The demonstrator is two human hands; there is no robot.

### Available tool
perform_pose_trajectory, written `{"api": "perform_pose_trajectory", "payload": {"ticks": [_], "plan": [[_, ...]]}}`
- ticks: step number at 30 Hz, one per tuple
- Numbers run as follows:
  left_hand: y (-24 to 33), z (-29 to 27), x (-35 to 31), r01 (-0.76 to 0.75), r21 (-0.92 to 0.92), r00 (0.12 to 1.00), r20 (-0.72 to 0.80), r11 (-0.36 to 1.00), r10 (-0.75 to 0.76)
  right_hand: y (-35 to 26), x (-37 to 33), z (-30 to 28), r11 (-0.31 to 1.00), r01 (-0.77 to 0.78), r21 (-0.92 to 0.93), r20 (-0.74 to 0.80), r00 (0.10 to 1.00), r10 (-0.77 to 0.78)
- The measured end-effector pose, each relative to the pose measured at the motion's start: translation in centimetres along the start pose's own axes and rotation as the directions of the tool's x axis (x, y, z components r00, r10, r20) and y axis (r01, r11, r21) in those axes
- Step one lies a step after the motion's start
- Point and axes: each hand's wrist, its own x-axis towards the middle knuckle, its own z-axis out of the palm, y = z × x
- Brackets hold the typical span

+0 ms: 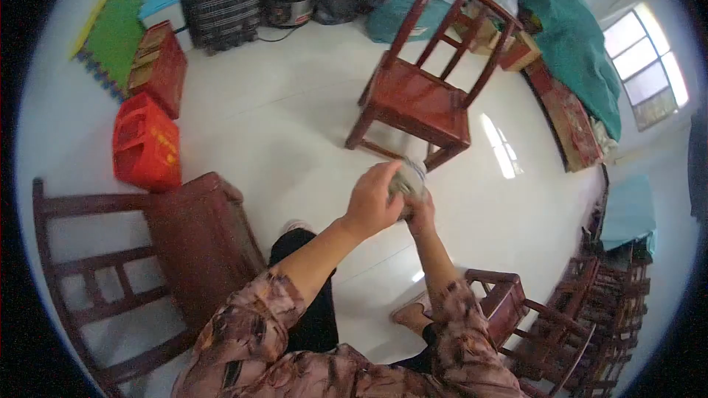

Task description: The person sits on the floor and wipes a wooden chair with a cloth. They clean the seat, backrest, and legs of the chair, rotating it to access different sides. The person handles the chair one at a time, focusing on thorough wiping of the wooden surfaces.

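Observation:
Both my hands are out in front of me, closed on a bunched, grey-green cloth-like bundle (408, 179). My left hand (374, 197) grips its left side, with the thumb across the front. My right hand (421, 215) has hold of it from below on the right, its fingers partly hidden behind the bundle. Some blur makes the bundle's exact kind hard to make out. Just beyond it stands a red-brown wooden chair (420, 99), its seat toward me; the bundle appears apart from it.
A wooden chair (195, 243) is close on my left, and another (505, 306) near my right. Along the left wall are a red plastic container (147, 144) and a wooden box (166, 66). A checked bag (221, 4) and a rice cooker (288, 0) line the far wall.

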Motion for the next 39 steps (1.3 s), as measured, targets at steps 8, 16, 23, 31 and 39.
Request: {"api": "perform_pose_trajectory", "payload": {"ticks": [8, 16, 23, 31, 39], "plan": [[-1.1, 3.2, 0.6, 0.3, -0.376, 0.941, -0.036, 0.877, -0.337, -15.3, -24.0, -5.2, 0.978, 0.156, -0.141, -0.102, 0.98, -0.171], [-6.2, -2.0, -0.9, 0.148, -0.332, 0.949, -0.216, 0.932, -0.228, -12.2, -26.2, -25.5, 0.9, 0.405, -0.16, -0.484, 0.762, -0.429], [-16.7, -17.1, -5.4, 0.229, -0.131, 0.728, -0.635, 0.965, -0.259, -9.3, -20.0, -21.2, 0.867, 0.35, 0.356, -0.446, 0.878, -0.172], [-20.3, -39.2, -11.2, 0.725, -0.178, 0.203, -0.868, 0.666, -0.452, -9.2, -19.2, -21.8, 0.885, 0.279, 0.372, -0.395, 0.911, -0.121], [-16.4, -43.9, -3.5, -0.05, -0.672, 0.166, -0.735, 0.739, -0.658, -9.2, -19.6, -21.5, 0.893, 0.413, 0.181, -0.482, 0.828, -0.286]]}}
